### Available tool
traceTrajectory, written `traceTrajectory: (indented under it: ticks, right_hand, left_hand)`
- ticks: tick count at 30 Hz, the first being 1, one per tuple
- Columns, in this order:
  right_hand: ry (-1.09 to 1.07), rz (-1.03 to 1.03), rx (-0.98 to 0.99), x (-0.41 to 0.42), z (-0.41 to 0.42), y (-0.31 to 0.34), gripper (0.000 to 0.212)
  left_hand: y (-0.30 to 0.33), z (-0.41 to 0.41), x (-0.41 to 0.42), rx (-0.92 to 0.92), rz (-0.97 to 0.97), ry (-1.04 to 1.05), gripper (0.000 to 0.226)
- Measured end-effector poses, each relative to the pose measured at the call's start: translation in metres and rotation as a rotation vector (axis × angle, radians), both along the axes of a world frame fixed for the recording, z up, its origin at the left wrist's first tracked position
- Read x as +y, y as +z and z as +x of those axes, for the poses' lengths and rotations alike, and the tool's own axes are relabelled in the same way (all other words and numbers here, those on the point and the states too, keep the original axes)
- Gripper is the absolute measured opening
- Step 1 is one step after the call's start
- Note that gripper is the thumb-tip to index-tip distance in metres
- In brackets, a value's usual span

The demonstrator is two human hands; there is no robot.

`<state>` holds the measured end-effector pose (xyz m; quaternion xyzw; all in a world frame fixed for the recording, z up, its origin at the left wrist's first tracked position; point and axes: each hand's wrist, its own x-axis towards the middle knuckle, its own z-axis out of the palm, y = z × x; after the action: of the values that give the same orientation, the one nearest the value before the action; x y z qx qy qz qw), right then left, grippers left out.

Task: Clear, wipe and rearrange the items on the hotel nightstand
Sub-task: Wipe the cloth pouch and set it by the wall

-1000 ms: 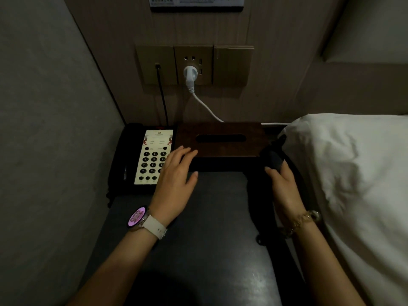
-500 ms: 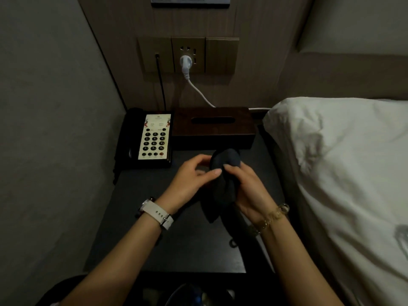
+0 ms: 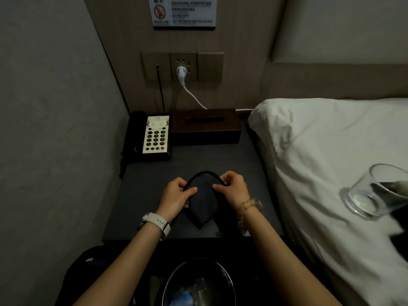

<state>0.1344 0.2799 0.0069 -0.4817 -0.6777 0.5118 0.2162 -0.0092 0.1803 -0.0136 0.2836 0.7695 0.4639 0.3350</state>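
While both hands pinch it, the dark cloth [image 3: 202, 204] hangs folded, pointed below. Left grip [image 3: 176, 194] and right grip [image 3: 231, 188] grasp its top edge above the bench [image 3: 143, 184].

On the nightstand [image 3: 254, 173], the telephone [image 3: 152, 138] sits at the back left with the tissue box [image 3: 206, 127] touching its right side. Right of the nightstand, a glass [image 3: 375, 191] lies tilted on the bed [image 3: 320, 140].
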Motion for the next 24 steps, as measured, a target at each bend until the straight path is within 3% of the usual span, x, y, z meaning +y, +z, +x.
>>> traceTrajectory:
  ticks: [2,6,9,14,19,24]
  right_hand:
    - [-0.001,0.031,-0.097,-0.005,0.006,-0.009,0.021]
    - [0.079,0.123,-0.180,-0.012,0.011,-0.002,0.036]
    - [0.169,0.228,-0.237,-0.013,0.017,0.017,0.039]
    - [0.241,0.373,-0.247,-0.012,0.047,0.069,0.037]
    - [0.166,0.545,-0.246,-0.012,0.109,0.131,0.031]
    - [0.024,0.651,-0.180,-0.010,0.184,0.187,0.019]
  left_hand:
    - [-0.004,0.005,-0.005,0.111,-0.060,-0.002,0.021]
    - [0.006,0.015,-0.011,0.406,-0.162,-0.120,0.051]
    - [0.029,0.030,-0.009,0.561,-0.129,-0.159,0.055]
    - [0.079,0.070,0.005,0.471,0.149,-0.278,0.045]
    - [0.116,0.131,0.023,0.348,0.388,-0.378,0.044]
    - [0.135,0.195,0.042,0.198,0.398,-0.489,0.059]
